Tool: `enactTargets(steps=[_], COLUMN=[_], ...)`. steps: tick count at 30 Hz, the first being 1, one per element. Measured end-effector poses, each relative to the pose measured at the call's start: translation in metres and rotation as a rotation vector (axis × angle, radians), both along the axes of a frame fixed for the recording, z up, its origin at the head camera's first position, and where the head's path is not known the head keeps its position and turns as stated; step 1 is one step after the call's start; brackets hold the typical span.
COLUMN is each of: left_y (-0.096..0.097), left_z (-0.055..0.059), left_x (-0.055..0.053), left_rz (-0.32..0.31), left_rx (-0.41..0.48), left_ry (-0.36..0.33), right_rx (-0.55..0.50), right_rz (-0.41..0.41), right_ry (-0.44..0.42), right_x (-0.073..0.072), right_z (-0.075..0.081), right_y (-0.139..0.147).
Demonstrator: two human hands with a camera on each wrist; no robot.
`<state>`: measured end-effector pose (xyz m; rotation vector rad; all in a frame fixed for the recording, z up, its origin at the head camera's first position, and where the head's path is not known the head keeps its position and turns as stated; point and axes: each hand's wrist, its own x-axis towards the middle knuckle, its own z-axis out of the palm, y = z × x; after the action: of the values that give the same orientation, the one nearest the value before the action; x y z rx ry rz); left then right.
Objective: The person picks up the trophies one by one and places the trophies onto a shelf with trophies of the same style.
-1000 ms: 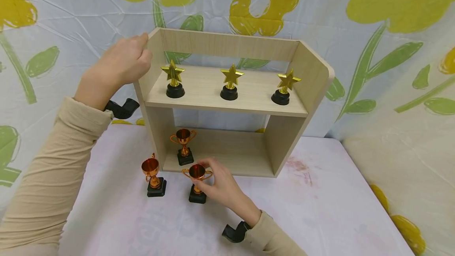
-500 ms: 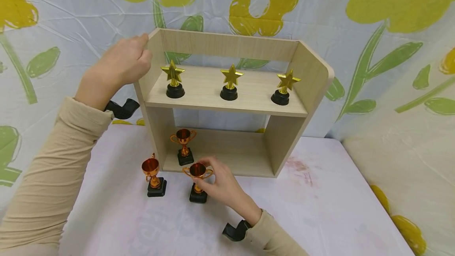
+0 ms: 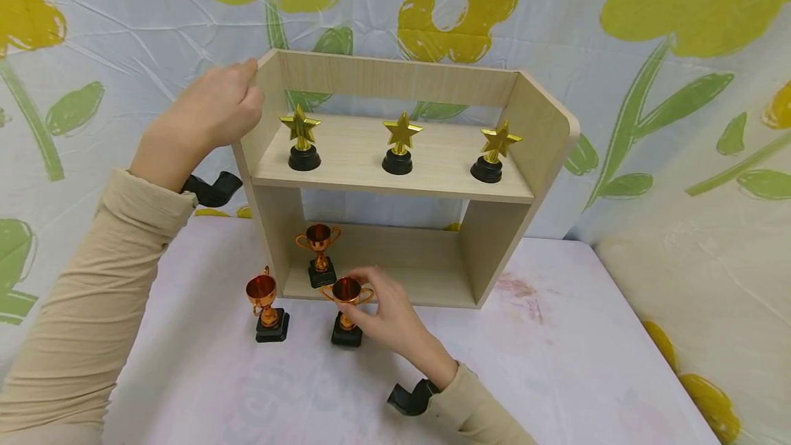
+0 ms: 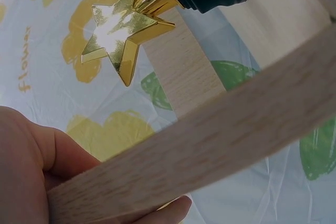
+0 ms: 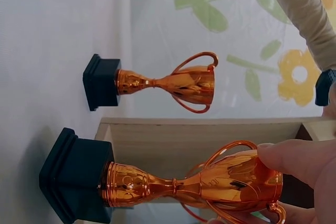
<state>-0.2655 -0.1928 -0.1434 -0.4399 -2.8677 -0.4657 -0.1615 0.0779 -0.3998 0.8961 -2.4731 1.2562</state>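
Observation:
My right hand [image 3: 395, 318] pinches a copper-coloured trophy cup [image 3: 346, 332] by its bowl, thumb on one side and fingers on the other. This cup stays upright, its black base close over the table in front of the shelf. In the right wrist view the held cup [image 5: 236, 182] shows two curved handles. To its left stands a matching cup [image 3: 270, 325] on the table. Another cup [image 3: 321, 272] is on the lower shelf board at the left. My left hand [image 3: 210, 108] grips the top of the left side panel [image 4: 210, 135] of the wooden shelf [image 3: 395, 187].
Three gold star trophies with black bases, left [image 3: 304, 156], middle [image 3: 398, 160] and right [image 3: 488, 169], line the upper board. The right side panel [image 3: 537, 129] closes that end. Behind hangs a flowered cloth [image 3: 556, 19]. A pale cloth covers the table [image 3: 556, 362].
The right hand has shifted the held cup slightly rightward and towards the shelf. The left hand, the shelf and the other trophies have kept their places.

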Motion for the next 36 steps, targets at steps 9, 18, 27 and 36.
enactTargets(steps=[9, 18, 27, 36], left_y=[-0.0006, -0.0011, -0.0014, -0.0019], left_z=[0.0001, 0.0003, -0.0003, -0.0011], left_x=[-0.0006, -0.0003, -0.0001, -0.0002], left_rz=[0.003, -0.002, -0.002, -0.003], left_rx=[0.002, 0.004, 0.002, -0.001], left_ry=[-0.005, -0.013, -0.018, -0.012], right_rx=[-0.013, -0.027, -0.046, -0.08], right_rz=[-0.004, -0.007, -0.005, -0.012], right_ry=[-0.029, -0.013, 0.004, -0.001], right_x=[-0.0013, -0.0045, -0.0054, -0.0069], right_z=[0.0052, 0.005, 0.0071, 0.0092], right_y=[0.0029, 0.0057, 0.0082, 0.008])
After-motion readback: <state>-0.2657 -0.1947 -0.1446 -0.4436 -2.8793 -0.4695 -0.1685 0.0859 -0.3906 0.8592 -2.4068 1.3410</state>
